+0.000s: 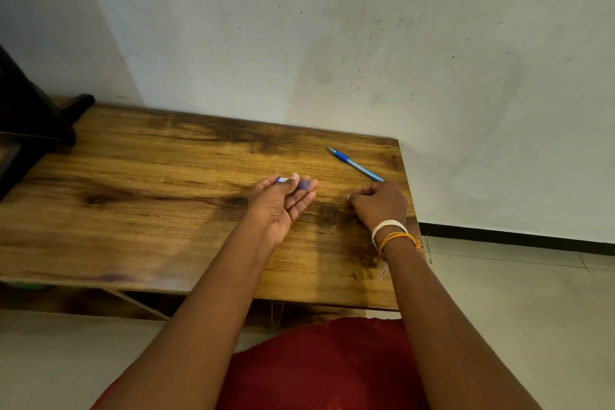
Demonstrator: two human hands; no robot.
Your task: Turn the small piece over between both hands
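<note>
A small blue-violet cylindrical object with a white label [293, 181] is held in the left hand [283, 203] over the middle of the brown wood-grain tabletop [133, 196]. The grip is a partial one: the object is pinched between the thumb tip and the fingers [307, 191], while the palm is turned up and the remaining fingers are left fairly straight. The object lies roughly level, its labelled end toward 9 o'clock, its other end hidden behind the fingertips. What the object is cannot be told; it may be a pen cap or a short tube. It is judged to be held high on the fingertips so that it stays exposed to view and to the other hand.

The right hand [379, 205] is set at 3 o'clock from the left, apart from it, with knuckles resting on the tabletop. Its fingers are curled under into a loose fist; whether anything is enclosed cannot be told. White and orange thread bands [391, 233] are worn at its wrist.

A blue ballpoint pen with a clear barrel [354, 164] lies flat on the tabletop at 12 o'clock from the right hand, its near end just beside the knuckles, its far end pointing to 10 o'clock. A dark piece of furniture [30, 116] stands at the tabletop's 9 o'clock edge.
</note>
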